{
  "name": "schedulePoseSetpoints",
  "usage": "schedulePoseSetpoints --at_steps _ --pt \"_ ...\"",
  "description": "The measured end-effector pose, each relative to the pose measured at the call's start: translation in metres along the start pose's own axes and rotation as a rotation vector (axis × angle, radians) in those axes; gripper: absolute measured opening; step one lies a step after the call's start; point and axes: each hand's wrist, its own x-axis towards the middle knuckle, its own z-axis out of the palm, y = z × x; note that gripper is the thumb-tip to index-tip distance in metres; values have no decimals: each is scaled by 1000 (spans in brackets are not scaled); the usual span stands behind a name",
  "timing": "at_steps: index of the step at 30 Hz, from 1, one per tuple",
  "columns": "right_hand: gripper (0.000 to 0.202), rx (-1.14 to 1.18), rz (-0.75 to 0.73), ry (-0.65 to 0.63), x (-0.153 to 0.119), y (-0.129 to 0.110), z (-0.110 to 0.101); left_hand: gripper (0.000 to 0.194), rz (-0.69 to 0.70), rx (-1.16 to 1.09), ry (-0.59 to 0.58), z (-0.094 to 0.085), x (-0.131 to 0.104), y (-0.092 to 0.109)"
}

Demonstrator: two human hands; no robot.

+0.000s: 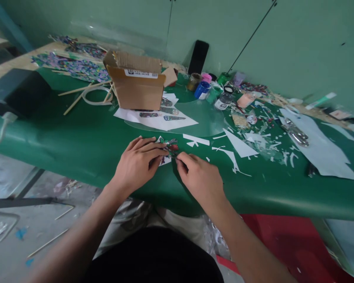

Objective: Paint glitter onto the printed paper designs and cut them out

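Observation:
In the head view my left hand (137, 163) rests palm down near the table's front edge, its fingers stretched out flat over a small dark multicoloured piece (173, 147). White paper (164, 160) with dark red marks shows from under these fingers. My right hand (202, 177) is closed in a pinch at the near right edge of the small piece; what lies between its thumb and finger is too small to make out. Behind the hands, several patterned elongated pieces (174, 118) lie on a white sheet (183, 123).
An open cardboard box (137, 92) stands on the green tabletop (85, 137). Paint jars (202, 89) and a black phone (198, 57) are at the back. Paper scraps (238, 143) and a silvery folding tool (296, 133) lie right. A dark block (17, 92) sits left.

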Motion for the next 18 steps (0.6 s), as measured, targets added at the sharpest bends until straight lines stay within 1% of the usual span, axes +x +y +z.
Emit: schedulePoseSetpoints --at_steps 11,13,18 --pt "24 -61 -12 -28 2 -2 -2 28 -2 -7 0 1 -1 -2" --pt "25 -95 -37 -33 3 -2 -3 28 -1 -6 -1 1 -1 -2" --pt "28 -152 -166 -84 10 5 -10 28 -1 -1 -10 0 -1 -2"
